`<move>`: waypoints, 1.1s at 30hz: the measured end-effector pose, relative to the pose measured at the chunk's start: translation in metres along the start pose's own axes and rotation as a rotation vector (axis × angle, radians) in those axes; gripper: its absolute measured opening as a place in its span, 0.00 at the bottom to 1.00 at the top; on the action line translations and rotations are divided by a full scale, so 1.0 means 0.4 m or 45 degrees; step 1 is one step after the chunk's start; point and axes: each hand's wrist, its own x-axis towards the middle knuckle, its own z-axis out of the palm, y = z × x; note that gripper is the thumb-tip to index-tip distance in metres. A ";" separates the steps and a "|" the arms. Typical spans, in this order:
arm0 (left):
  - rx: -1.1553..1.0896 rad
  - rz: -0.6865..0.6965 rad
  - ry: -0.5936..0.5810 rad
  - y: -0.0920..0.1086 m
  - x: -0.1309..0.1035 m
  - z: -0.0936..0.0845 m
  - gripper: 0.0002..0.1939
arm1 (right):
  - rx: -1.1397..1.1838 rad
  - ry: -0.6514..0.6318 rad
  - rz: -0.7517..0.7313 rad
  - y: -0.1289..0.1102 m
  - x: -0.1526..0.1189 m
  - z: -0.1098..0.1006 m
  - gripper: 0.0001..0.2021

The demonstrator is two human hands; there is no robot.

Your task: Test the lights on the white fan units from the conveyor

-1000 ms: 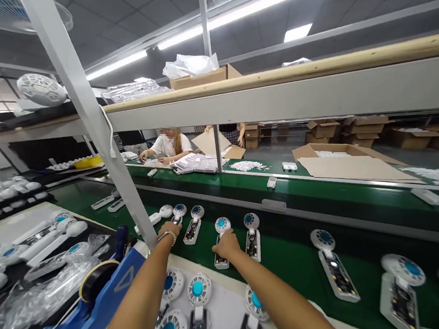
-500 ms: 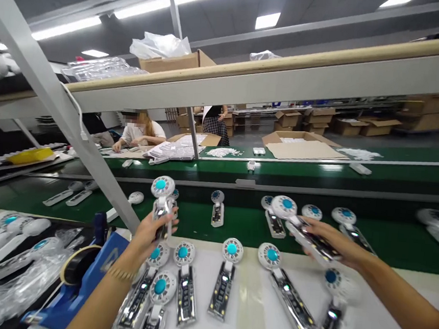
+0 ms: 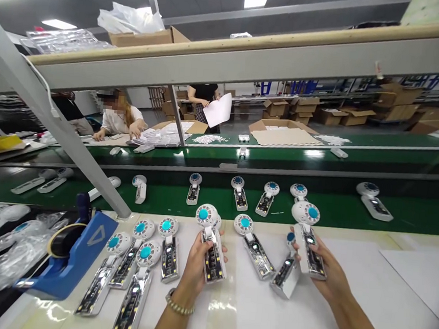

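My left hand (image 3: 194, 262) is closed round the handle of a white handheld fan (image 3: 215, 259), its round head up and its dark circuit panel facing me. Part of another white round head shows just behind it. My right hand (image 3: 329, 271) grips a second fan (image 3: 310, 252), tilted, head up, over the white worktop. Close by its fingers, a further fan (image 3: 285, 275) leans with its white side showing; I cannot tell whether the hand touches it. Between the hands lies a fan (image 3: 258, 255) with a blue-centred head. Several more, such as this fan (image 3: 133, 300), lie left of my left hand.
A blue tape dispenser (image 3: 76, 257) stands at the left, beside plastic bags (image 3: 14, 269). Beyond the worktop runs a green conveyor (image 3: 171, 193) carrying several fans. A slanted metal post (image 3: 65, 120) and an overhead shelf (image 3: 228, 65) frame the view. Co-workers are across the line.
My view has turned to the right. My left hand has come in over the worktop, nearer my right hand. The fan in my right hand has swung more upright.
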 end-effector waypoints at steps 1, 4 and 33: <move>-0.002 -0.016 -0.019 -0.009 -0.002 -0.002 0.22 | -0.027 -0.003 0.007 0.002 -0.004 0.004 0.23; 0.023 -0.026 -0.042 -0.027 -0.010 -0.021 0.26 | -0.093 0.085 0.005 0.015 -0.015 0.018 0.29; 0.002 0.012 -0.081 -0.046 -0.024 -0.033 0.28 | -0.228 0.234 0.188 0.043 -0.038 0.048 0.41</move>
